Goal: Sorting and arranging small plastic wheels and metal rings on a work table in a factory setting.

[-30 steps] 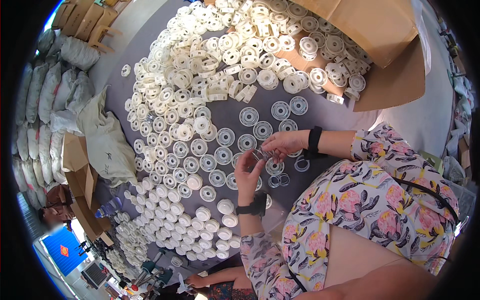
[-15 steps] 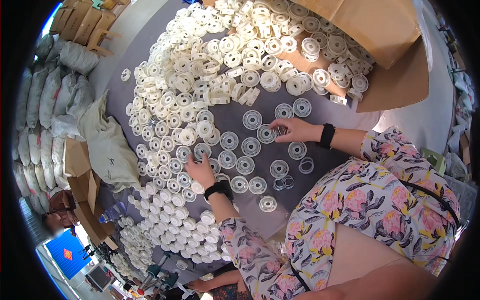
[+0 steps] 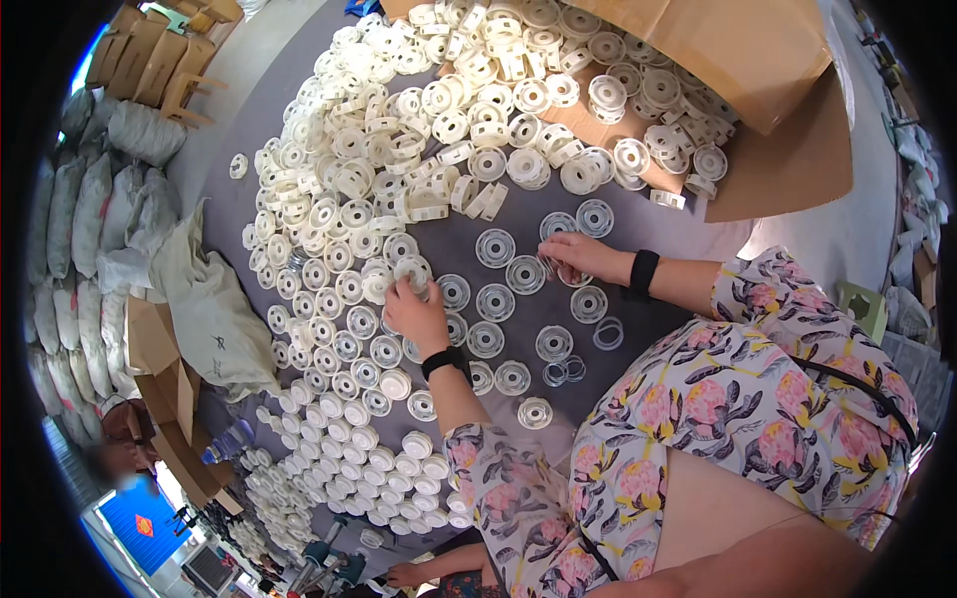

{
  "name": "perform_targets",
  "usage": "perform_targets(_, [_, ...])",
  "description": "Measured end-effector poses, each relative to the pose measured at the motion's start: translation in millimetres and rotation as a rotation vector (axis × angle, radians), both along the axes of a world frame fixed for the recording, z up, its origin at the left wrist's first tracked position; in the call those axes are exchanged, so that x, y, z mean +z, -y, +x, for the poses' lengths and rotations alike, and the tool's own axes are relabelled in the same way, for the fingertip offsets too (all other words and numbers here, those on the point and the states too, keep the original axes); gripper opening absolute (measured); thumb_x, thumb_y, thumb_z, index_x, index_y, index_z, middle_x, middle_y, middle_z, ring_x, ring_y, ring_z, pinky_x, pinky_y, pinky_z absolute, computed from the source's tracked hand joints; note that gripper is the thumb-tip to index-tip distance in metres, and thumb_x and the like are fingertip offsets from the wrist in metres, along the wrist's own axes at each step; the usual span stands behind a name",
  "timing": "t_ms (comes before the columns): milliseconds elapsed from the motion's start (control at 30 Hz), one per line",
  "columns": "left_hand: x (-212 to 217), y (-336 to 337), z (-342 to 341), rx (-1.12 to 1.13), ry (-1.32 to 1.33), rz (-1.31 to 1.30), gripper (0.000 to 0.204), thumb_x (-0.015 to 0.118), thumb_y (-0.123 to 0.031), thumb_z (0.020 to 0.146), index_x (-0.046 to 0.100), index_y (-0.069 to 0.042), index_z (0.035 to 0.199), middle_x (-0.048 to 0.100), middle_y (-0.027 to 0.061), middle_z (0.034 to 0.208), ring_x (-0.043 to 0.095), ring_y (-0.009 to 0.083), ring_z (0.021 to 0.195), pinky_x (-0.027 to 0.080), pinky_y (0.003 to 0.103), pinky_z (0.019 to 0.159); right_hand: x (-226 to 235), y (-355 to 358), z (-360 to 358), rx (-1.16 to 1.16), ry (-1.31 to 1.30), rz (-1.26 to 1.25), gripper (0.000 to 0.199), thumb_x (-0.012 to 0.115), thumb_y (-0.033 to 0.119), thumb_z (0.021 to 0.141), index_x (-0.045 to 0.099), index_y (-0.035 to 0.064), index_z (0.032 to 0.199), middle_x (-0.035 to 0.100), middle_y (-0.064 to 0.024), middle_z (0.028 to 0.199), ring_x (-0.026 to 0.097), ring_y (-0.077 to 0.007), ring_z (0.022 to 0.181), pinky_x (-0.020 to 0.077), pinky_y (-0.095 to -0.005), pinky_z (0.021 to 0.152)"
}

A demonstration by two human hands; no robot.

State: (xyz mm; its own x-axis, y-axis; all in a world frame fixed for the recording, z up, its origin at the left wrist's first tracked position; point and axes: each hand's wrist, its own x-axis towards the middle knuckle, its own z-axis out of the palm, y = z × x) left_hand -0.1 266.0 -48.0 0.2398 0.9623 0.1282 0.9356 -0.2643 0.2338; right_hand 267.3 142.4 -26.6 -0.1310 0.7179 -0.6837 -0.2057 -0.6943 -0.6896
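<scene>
My left hand [image 3: 417, 317] is at the near edge of the heap, its fingers curled around the lower rim of a white plastic wheel [image 3: 412, 268]. The hand covers some of the parts below it. My right hand [image 3: 586, 259] is closed on thin metal rings [image 3: 546, 265], seen almost edge-on; how many is unclear. It hovers by the spaced-out wheels, beside one wheel [image 3: 524, 275] lying flat with a shiny ring on it. More loose metal rings [image 3: 609, 334] lie on the grey cloth near me, with a smaller group [image 3: 564, 371] beside them.
A big heap of white wheels [image 3: 349, 179] spreads across the far left, some spilling from a cardboard box [image 3: 783, 174]. Rows of white round parts [image 3: 374, 468] stand at the lower left. A pale sack [image 3: 204, 309] lies at the table's left edge. Another person's arm [image 3: 439, 566] shows below.
My left hand has moved slightly up and right, onto a different wheel. My right hand has shifted a little right, away from the wheel it was over, with rings still in its fingers.
</scene>
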Motion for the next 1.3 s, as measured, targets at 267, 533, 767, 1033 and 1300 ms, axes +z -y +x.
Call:
perform_targets(267, [14.6,-7.2,20.2,-0.045,-0.029,0.035,0.065,0.071,-0.033,0.070,0.043,-0.011,0.124,0.050,0.0141,0.118,0.047,0.0305,0.110,0.037,0.044,0.090,1.4,7.7,-6.8,-0.041,-0.013,-0.047,0.033,0.058,0.037,0.085,0.053,0.0077,0.099,0.055,-0.0003,0.075,0.053,-0.0072,0.056,0.0402,-0.0199,0.047])
perform_targets(533, [6.6,-11.4,40.3,-0.005,-0.256,-0.074,0.070,0.072,-0.034,0.065,0.043,-0.012,0.124,0.050,0.0124,0.106,0.048,0.0298,0.101,0.039,0.043,0.081,0.0,23.7,15.8,-0.076,-0.062,-0.052,0.039,0.052,0.046,0.086,0.055,0.0083,0.097,0.059,-0.0029,0.077,0.052,-0.0072,0.056,0.0409,-0.0209,0.047])
perform_targets(767, [-3.7,0.4,40.3,0.069,-0.241,-0.053,0.066,0.073,-0.033,0.059,0.047,-0.005,0.113,0.052,0.0146,0.097,0.051,0.0313,0.094,0.040,0.042,0.079,-0.8,50.4,29.2,-0.058,0.008,-0.012,0.042,0.051,0.049,0.086,0.056,0.0084,0.095,0.057,-0.0009,0.071,0.049,-0.0069,0.053,0.0387,-0.0201,0.045])
perform_targets(1033, [0.9,78.3,132.0,0.004,0.794,-0.487,0.058,0.070,-0.018,0.071,0.044,-0.003,0.121,0.051,0.0155,0.102,0.053,0.0251,0.095,0.043,0.036,0.080,-35.2,101.0,96.0,-0.408,0.043,-0.092,0.033,0.061,0.038,0.082,0.055,0.0080,0.094,0.054,0.0016,0.072,0.049,-0.0066,0.056,0.0379,-0.0206,0.047])
perform_targets(1300, [-33.1,168.1,210.6,-0.423,0.419,-0.416,0.064,0.073,-0.015,0.067,0.041,-0.002,0.120,0.053,0.0140,0.111,0.055,0.0322,0.096,0.041,0.041,0.084,-63.5,125.0,114.3,-0.378,0.339,0.154,0.039,0.065,0.036,0.078,0.056,0.0041,0.098,0.055,-0.0020,0.072,0.054,-0.0147,0.061,0.0455,-0.0279,0.056])
